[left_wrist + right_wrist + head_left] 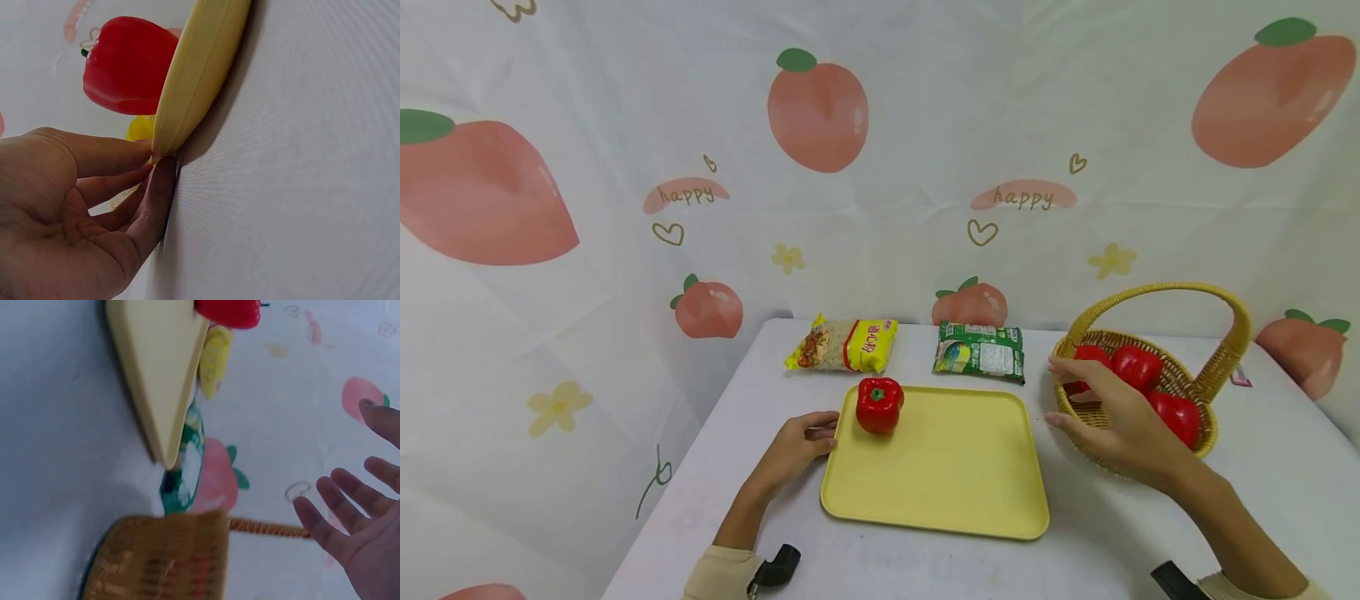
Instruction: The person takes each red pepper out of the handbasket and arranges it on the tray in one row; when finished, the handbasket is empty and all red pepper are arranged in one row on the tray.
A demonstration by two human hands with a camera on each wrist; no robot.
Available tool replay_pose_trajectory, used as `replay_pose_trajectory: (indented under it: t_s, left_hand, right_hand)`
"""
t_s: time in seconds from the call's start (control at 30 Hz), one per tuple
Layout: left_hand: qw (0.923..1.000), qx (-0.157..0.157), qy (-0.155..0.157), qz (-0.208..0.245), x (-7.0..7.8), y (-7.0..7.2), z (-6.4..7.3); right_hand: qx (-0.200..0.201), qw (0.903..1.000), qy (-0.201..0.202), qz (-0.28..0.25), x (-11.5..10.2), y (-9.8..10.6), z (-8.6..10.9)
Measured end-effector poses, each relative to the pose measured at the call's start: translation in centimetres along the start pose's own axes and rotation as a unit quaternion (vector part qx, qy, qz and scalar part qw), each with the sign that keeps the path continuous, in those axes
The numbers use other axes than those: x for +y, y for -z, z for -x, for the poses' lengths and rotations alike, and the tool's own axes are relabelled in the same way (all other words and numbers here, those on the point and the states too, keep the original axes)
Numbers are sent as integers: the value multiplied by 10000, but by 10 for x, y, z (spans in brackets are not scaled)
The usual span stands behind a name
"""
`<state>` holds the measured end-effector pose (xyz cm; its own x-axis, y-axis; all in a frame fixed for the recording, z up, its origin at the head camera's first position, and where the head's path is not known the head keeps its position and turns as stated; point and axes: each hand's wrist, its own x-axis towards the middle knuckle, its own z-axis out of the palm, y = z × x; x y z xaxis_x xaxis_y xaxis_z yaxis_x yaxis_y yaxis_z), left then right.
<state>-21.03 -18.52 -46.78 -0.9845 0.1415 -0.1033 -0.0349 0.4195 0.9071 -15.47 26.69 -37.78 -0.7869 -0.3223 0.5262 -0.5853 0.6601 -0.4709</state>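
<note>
A red bell pepper (879,406) stands in the upper left corner of a yellow tray (955,467). At the tray's left edge my left hand (801,450) pinches the rim with fingertips and thumb; the left wrist view shows these fingers (112,153) at the tray's edge, with the pepper (130,65) beyond. My right hand (1120,421), fingers spread and holding nothing, hovers over the left side of a wicker basket (1206,417). Several red bell peppers (1137,368) lie inside it, partly covered by this hand. The right wrist view has the open palm (375,550) above the basket (156,556).
Behind the tray lie a yellow food packet (844,345) and a green packet (979,350). The basket's tall handle (1172,287) arches upward. A fruit-print cloth (880,217) hangs behind the white table (730,400).
</note>
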Motion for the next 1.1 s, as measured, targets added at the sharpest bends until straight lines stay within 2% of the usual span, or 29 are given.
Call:
replay_pose_trajectory:
  t_s: [0.2,0.47,0.7,0.9,1.1]
  left_hand:
    - [10000,-13,24,-7,2,0,0]
    - [10000,17,29,2,2,1,0]
    - [10000,29,55,-47,2,0,0]
    - [10000,15,58,-21,1,0,-1]
    - [10000,-5,71,-32,1,0,0]
  right_hand:
    - [169,9985,-512,61,19,18,22]
    - [402,9944,-970,75,44,38,42]
    - [187,9849,-1687,325,60,54,51]
    - [127,9802,-1939,381,72,59,55]
    - [209,9797,-1945,442,83,62,58]
